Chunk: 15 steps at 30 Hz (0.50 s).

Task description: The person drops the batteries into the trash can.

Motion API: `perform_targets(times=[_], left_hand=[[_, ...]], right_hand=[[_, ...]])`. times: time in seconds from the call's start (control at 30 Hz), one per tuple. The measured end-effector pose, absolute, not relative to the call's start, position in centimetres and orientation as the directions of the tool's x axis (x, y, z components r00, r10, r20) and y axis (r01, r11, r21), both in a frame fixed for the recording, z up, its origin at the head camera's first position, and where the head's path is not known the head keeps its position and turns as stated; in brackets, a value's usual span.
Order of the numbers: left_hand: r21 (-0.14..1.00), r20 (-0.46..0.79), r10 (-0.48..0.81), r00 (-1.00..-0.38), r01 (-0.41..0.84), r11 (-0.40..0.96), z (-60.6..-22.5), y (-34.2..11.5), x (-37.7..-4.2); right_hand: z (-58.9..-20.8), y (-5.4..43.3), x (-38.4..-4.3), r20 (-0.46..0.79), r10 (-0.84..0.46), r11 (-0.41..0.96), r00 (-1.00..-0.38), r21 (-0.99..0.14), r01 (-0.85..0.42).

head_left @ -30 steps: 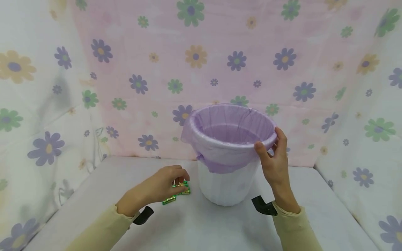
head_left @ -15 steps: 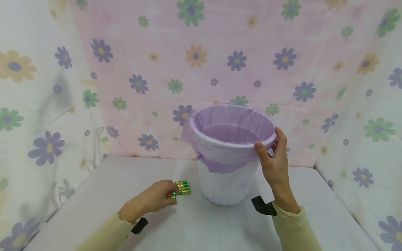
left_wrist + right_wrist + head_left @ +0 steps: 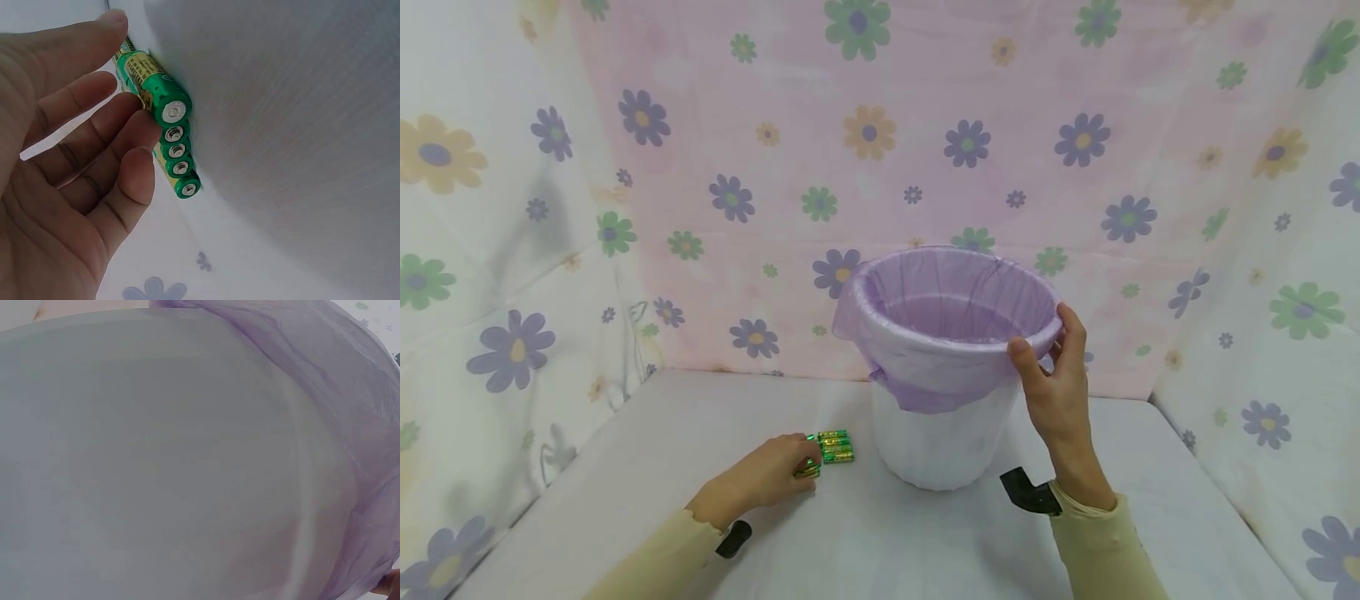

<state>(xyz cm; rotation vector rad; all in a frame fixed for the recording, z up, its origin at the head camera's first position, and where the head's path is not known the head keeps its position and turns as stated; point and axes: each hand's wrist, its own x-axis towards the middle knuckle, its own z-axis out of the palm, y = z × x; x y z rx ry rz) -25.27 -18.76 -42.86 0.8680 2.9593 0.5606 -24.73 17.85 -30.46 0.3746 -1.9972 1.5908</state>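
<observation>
Several green-and-gold batteries (image 3: pixel 837 447) lie side by side on the white tabletop, left of a trash can (image 3: pixel 936 446). My left hand (image 3: pixel 767 473) is low over the table at the left end of the row. In the left wrist view, its fingers curl against a nearer battery (image 3: pixel 153 81), with the thumb on the other side. The row's metal ends (image 3: pixel 180 167) show beyond the fingertips. My right hand (image 3: pixel 1060 392) grips the can's rim at the right, over a purple trash bag (image 3: pixel 955 383) folded down outside. The right wrist view shows mostly the can's white wall (image 3: pixel 156 456).
Flower-patterned cloth (image 3: pixel 895 192) hangs behind the table and along both sides. The trash can stands upright, right of the table's middle. Black curved pieces (image 3: pixel 1030 493) sit at both wrists.
My left hand has drawn back left and lower, leaving the battery row in view. The loose slanted battery now lies closer in line with the row. My right hand stays on the rim.
</observation>
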Motion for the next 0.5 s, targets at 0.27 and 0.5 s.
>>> perform_targets(times=[0.27,0.5], left_hand=[[0.378,0.04,0.527,-0.849,0.501,0.779,-43.08,-18.37,-25.3],[0.436,-0.029,0.543,-0.839,0.478,0.762,-43.52,-18.13,-25.29]], right_hand=[[-30.52,17.87,-24.74,0.578,0.117,0.254,-0.808,-0.804,-0.538],[-30.48,17.82,-24.8,0.586,0.119,0.245,-0.801,-0.799,-0.549]])
